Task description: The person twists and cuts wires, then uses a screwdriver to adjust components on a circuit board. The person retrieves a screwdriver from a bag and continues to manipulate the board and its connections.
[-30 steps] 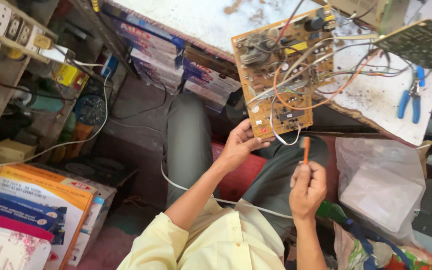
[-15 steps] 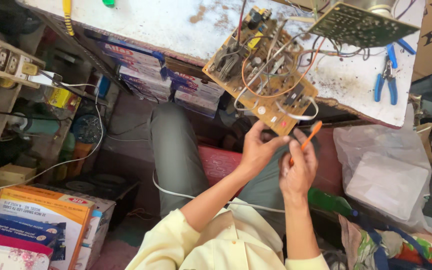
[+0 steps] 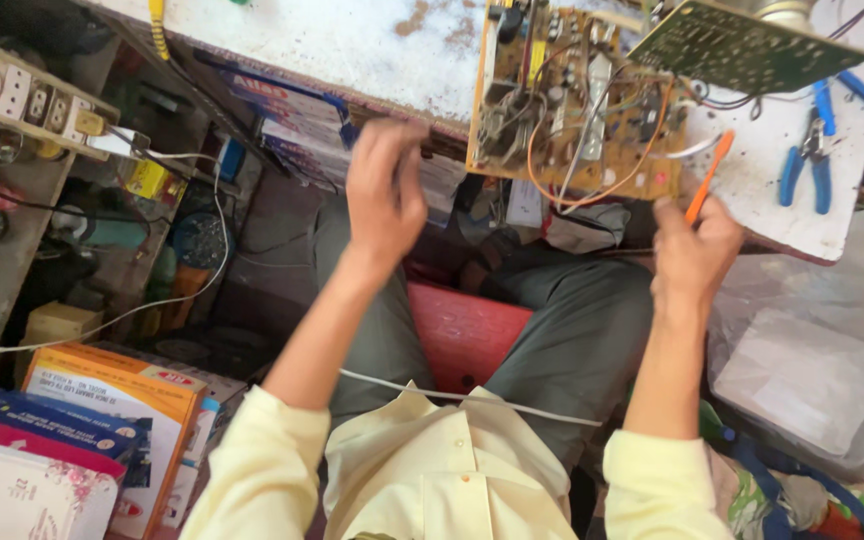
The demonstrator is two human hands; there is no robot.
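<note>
A tan circuit board (image 3: 572, 100) with many parts and loose wires lies on the white workbench (image 3: 372, 45), overhanging its near edge. My left hand (image 3: 384, 192) hovers blurred below the bench edge, left of the board, fingers apart and holding nothing. My right hand (image 3: 694, 255) is closed around a thin orange tool (image 3: 708, 175) whose tip points up toward the board's lower right corner. A second green board (image 3: 747, 45) hangs above the first, joined by wires.
Blue-handled pliers (image 3: 802, 165) lie on the bench at right. A power strip (image 3: 22, 100) and shelves of clutter stand at left. Cardboard boxes (image 3: 102, 410) sit at lower left, a clear plastic bag (image 3: 812, 360) at right, a red stool (image 3: 467, 335) under my legs.
My left hand let go of the circuit board and moved away left; the board now rests on the bench. My right hand with the orange tool shifted right.
</note>
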